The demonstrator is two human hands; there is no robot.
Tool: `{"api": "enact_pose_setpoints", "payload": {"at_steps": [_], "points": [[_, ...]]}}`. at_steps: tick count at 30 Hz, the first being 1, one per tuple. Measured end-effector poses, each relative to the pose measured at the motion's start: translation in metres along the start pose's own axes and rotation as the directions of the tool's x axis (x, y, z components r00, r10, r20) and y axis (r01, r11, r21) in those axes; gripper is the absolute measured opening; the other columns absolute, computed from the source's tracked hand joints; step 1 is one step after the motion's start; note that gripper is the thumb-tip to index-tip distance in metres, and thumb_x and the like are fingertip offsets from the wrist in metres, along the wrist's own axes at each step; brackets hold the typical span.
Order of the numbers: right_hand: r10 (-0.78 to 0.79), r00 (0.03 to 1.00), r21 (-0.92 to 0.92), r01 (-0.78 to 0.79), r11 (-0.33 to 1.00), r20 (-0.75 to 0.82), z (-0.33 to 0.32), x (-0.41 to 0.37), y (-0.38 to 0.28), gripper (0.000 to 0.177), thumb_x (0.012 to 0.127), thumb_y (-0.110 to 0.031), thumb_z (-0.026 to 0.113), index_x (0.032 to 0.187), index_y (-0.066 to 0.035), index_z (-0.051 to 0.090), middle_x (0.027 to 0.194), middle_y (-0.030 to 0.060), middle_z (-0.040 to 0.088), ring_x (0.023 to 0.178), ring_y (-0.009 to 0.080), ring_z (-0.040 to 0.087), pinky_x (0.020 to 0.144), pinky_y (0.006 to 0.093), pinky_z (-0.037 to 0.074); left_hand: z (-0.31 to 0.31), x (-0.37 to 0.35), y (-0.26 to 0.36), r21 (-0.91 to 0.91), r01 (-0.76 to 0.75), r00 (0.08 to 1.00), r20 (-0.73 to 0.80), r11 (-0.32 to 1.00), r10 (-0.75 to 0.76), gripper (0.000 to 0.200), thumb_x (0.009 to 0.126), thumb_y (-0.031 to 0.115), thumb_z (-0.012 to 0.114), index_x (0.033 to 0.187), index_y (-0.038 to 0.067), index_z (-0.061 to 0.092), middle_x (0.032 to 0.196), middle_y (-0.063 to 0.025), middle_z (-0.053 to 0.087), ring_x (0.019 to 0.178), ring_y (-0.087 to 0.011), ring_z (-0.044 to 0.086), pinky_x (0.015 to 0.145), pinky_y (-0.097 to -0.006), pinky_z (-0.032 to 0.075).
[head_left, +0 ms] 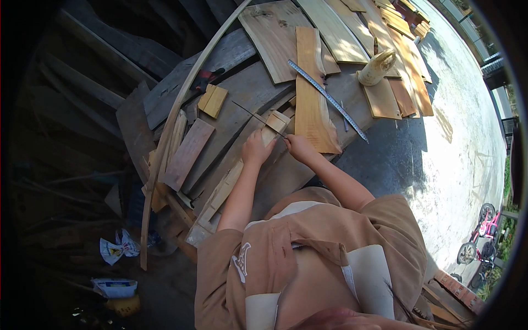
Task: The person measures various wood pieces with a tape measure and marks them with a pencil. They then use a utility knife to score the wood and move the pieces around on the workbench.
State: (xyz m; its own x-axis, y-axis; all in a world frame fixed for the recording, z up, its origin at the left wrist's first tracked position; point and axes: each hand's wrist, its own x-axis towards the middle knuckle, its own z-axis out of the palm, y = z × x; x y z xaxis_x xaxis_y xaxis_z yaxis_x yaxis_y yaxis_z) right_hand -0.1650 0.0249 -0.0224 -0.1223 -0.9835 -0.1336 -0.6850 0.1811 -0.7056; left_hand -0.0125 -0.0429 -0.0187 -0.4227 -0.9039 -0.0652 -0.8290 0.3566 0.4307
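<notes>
My left hand (257,147) is closed around a pale wooden block (273,130), pressing it down on the weathered plank bench. Near its end the block shows a line across its top. In my right hand (300,147) is a long, thin, dark tool (250,113), saw-like or file-like, its exact kind too fine to make out. It lies slantwise across the block and points to the upper left. My fingers hide its near end. Just right of the block lies a yellowish wooden board (309,99), with a metal ruler (330,102) across it.
A small yellow block (213,101) and a red-and-black tool (203,80) sit on the left. Behind stands a stained plastic bottle (376,69) among several boards. A long curved strip (165,132) runs along the bench's left side. Bicycles (477,242) stand far right.
</notes>
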Motion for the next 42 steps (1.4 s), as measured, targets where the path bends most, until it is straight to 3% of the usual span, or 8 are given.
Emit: {"api": "enact_pose_setpoints", "payload": {"at_steps": [8,21,27,32,34,42], "points": [[0.066,0.996,-0.061,-0.062,0.996,0.059,0.004,0.002,0.002,0.025,0.086,-0.024,0.043,0.081,-0.001,0.051,0.074,0.0231,0.057,0.072,0.0405,0.055,0.065,0.0476,0.042,0.003,0.001,0.001,0.046,0.014,1.0,0.006,0.999,-0.014,0.052,0.074,0.044,0.059,0.102,0.002,0.049,0.103,-0.0163,0.056,0.099,-0.0289,0.053,0.078,-0.0385,0.045],[0.021,0.996,-0.074,-0.015,0.997,0.081,-0.004,-0.002,0.002,0.024,0.086,-0.022,0.042,0.079,0.0,0.049,0.072,0.0236,0.057,0.071,0.0411,0.055,0.065,0.0487,0.041,0.007,0.001,0.0,0.104,-0.007,1.0,0.021,0.995,0.005,0.056,0.075,0.047,0.056,0.103,0.0,0.047,0.101,-0.016,0.056,0.098,-0.0287,0.053,0.077,-0.0381,0.045],[0.036,0.99,-0.135,-0.018,0.991,0.134,-0.039,-0.044,0.006,0.025,0.086,-0.023,0.042,0.081,0.0,0.05,0.072,0.0244,0.056,0.072,0.0413,0.055,0.065,0.0484,0.041,0.009,0.002,-0.003,0.105,-0.01,0.999,0.045,0.994,0.005,0.059,0.076,0.048,0.055,0.107,-0.001,0.045,0.105,-0.0168,0.055,0.1,-0.0289,0.053,0.077,-0.0378,0.045],[0.188,0.96,-0.221,-0.141,0.965,0.207,-0.064,-0.065,-0.002,0.026,0.086,-0.022,0.042,0.081,0.001,0.052,0.076,0.0248,0.057,0.075,0.0409,0.055,0.068,0.0473,0.042,0.012,0.001,-0.005,0.115,-0.012,0.999,0.041,0.993,0.007,0.06,0.076,0.047,0.056,0.109,-0.002,0.045,0.108,-0.0187,0.054,0.101,-0.0299,0.052,0.079,-0.0378,0.045],[0.195,0.956,-0.226,-0.145,0.963,0.219,-0.065,-0.055,-0.009,0.026,0.085,-0.022,0.042,0.082,0.001,0.053,0.076,0.0246,0.058,0.076,0.0405,0.056,0.069,0.047,0.042,0.015,-0.001,-0.007,0.074,-0.072,0.996,-0.041,0.995,0.075,0.06,0.076,0.046,0.056,0.108,-0.004,0.045,0.105,-0.0198,0.055,0.098,-0.0305,0.054,0.078,-0.0376,0.046],[0.231,0.937,-0.204,-0.181,0.962,0.26,-0.061,-0.049,-0.01,0.027,0.085,-0.021,0.043,0.084,0.003,0.055,0.079,0.025,0.058,0.077,0.0402,0.056,0.071,0.0461,0.043,0.014,0.0,-0.005,0.108,-0.093,0.995,-0.034,0.99,0.097,0.057,0.075,0.044,0.058,0.105,-0.004,0.047,0.1,-0.0196,0.057,0.092,-0.03,0.056,0.075,-0.0368,0.047]]}}
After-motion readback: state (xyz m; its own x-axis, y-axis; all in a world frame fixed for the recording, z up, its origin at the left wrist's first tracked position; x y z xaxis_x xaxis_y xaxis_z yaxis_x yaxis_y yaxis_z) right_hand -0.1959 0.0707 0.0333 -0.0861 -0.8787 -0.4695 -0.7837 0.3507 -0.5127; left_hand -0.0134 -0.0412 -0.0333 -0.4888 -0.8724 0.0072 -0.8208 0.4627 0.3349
